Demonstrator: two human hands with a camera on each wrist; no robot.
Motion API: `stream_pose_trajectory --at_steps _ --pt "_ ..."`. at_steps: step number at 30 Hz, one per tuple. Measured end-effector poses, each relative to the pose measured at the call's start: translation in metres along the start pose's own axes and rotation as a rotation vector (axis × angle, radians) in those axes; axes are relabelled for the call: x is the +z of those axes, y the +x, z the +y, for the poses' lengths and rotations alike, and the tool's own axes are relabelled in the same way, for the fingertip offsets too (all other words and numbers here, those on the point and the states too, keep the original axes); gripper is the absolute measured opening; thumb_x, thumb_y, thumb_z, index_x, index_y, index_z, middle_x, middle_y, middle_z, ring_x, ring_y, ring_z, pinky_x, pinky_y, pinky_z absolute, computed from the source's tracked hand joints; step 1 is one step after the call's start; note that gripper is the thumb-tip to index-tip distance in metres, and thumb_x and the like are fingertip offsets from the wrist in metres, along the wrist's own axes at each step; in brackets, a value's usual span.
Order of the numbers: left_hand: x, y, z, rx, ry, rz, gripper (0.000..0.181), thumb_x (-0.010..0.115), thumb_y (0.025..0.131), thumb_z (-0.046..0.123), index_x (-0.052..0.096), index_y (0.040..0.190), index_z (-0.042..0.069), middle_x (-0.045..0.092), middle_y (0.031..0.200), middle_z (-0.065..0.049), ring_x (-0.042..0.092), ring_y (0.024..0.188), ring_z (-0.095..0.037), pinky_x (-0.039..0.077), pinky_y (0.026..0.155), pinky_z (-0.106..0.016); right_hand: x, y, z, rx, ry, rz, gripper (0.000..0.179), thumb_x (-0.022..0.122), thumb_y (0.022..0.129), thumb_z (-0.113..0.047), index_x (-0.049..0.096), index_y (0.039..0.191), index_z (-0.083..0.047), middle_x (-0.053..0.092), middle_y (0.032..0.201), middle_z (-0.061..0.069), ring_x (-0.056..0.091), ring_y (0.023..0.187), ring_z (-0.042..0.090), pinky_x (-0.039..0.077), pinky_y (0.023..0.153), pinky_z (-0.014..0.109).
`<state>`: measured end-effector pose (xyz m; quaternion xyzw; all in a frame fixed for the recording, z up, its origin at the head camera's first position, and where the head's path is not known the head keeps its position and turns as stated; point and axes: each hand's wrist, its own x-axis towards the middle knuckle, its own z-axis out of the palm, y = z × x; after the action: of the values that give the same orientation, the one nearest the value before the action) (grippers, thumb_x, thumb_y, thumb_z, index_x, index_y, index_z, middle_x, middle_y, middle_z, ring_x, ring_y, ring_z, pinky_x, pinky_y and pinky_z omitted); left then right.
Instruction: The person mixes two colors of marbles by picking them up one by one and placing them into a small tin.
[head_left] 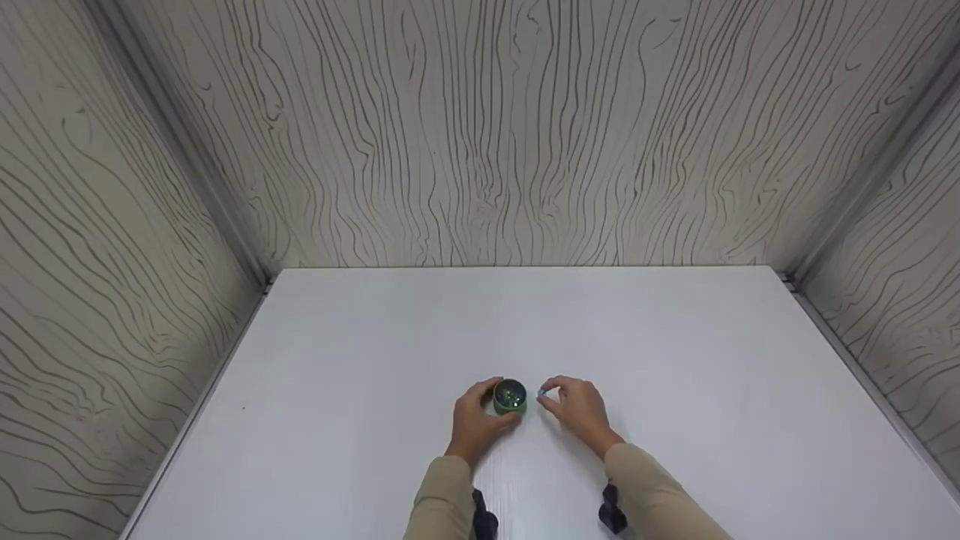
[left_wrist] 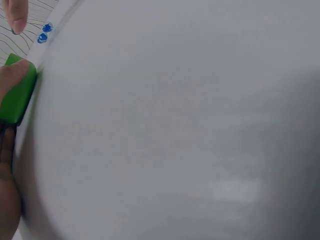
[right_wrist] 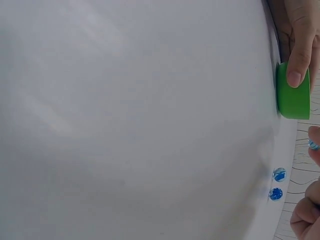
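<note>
A small green cup (head_left: 510, 397) stands upright on the white table, with several shiny spots inside that look like glass. My left hand (head_left: 478, 420) holds it from the left, thumb on the near side and fingers on the far side. Just right of the cup, my right hand (head_left: 579, 411) pinches a clear and blue marble (right_wrist: 313, 144) between thumb and forefinger, apart from the rim. Two more blue marbles, one (right_wrist: 279, 174) beside the other (right_wrist: 276, 194), lie on the table in the right wrist view; my right hand hides them in the head view.
The white table (head_left: 360, 337) reaches back to a wall panel (head_left: 480, 135) with a wood-grain pattern. Similar panels stand along the left side (head_left: 90, 300) and the right side (head_left: 907, 262).
</note>
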<state>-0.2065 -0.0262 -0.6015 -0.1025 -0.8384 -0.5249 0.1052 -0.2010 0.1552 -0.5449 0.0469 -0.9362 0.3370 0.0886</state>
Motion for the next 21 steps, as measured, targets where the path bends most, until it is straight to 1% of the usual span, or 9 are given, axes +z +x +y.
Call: stream_pose_trajectory --at_steps 3,4,8,12,15,18,21 --pt "0.0 0.0 0.0 0.008 0.008 0.0 0.06 0.084 0.07 0.025 0.062 0.122 0.007 0.068 0.121 -0.01 0.064 0.116 -0.027 0.052 0.105 -0.038 0.001 -0.001 -0.003 -0.017 0.0 0.008 0.009 0.077 0.077 -0.015 0.075 0.085 -0.01 0.053 0.06 -0.003 0.033 0.055 0.005 0.026 0.049 0.016" --pt "0.0 -0.001 0.0 0.002 0.003 0.0 0.06 0.084 0.07 0.025 0.062 0.123 0.007 0.069 0.121 -0.009 0.064 0.117 -0.026 0.052 0.105 -0.037 0.002 -0.001 -0.003 -0.02 0.001 0.008 0.009 0.077 0.077 -0.015 0.075 0.085 -0.01 0.053 0.06 -0.003 0.033 0.055 0.005 0.026 0.049 0.016" --pt "-0.001 0.0 0.0 0.01 0.009 0.009 0.06 0.084 0.07 0.026 0.062 0.122 0.007 0.069 0.12 -0.009 0.064 0.116 -0.025 0.052 0.105 -0.038 0.003 0.0 -0.007 -0.046 0.001 0.013 0.01 0.078 0.077 -0.014 0.075 0.085 -0.01 0.053 0.06 -0.003 0.032 0.055 0.005 0.027 0.049 0.016" --pt "-0.001 0.0 0.002 0.008 0.008 0.014 0.06 0.084 0.07 0.026 0.063 0.122 0.006 0.069 0.12 -0.009 0.065 0.115 -0.025 0.051 0.105 -0.039 0.002 0.0 -0.01 -0.031 0.011 -0.001 0.01 0.077 0.077 -0.015 0.075 0.086 -0.01 0.051 0.061 -0.005 0.033 0.056 0.005 0.027 0.05 0.016" --pt "-0.001 0.0 0.002 0.007 0.012 0.014 0.06 0.084 0.07 0.026 0.063 0.122 0.007 0.069 0.12 -0.009 0.064 0.116 -0.025 0.051 0.105 -0.039 0.002 0.001 -0.011 -0.019 0.018 -0.01 0.01 0.076 0.078 -0.016 0.075 0.087 -0.01 0.044 0.059 -0.006 0.033 0.056 0.005 0.027 0.05 0.016" --pt "-0.001 0.0 0.004 0.005 0.013 0.019 0.059 0.084 0.071 0.025 0.062 0.122 0.005 0.069 0.12 -0.01 0.065 0.115 -0.026 0.052 0.105 -0.039 0.003 0.001 -0.012 -0.05 0.018 0.006 0.011 0.077 0.078 -0.016 0.074 0.086 -0.01 0.039 0.058 -0.008 0.031 0.054 0.003 0.025 0.048 0.015" --pt "-0.001 -0.001 0.006 -0.008 0.013 0.019 0.059 0.083 0.071 0.024 0.062 0.122 0.005 0.069 0.12 -0.01 0.065 0.116 -0.026 0.052 0.105 -0.039 0.004 0.0 -0.013 -0.078 0.01 0.024 0.012 0.077 0.077 -0.016 0.074 0.086 -0.009 0.038 0.056 -0.008 0.028 0.053 0.002 0.024 0.047 0.015"
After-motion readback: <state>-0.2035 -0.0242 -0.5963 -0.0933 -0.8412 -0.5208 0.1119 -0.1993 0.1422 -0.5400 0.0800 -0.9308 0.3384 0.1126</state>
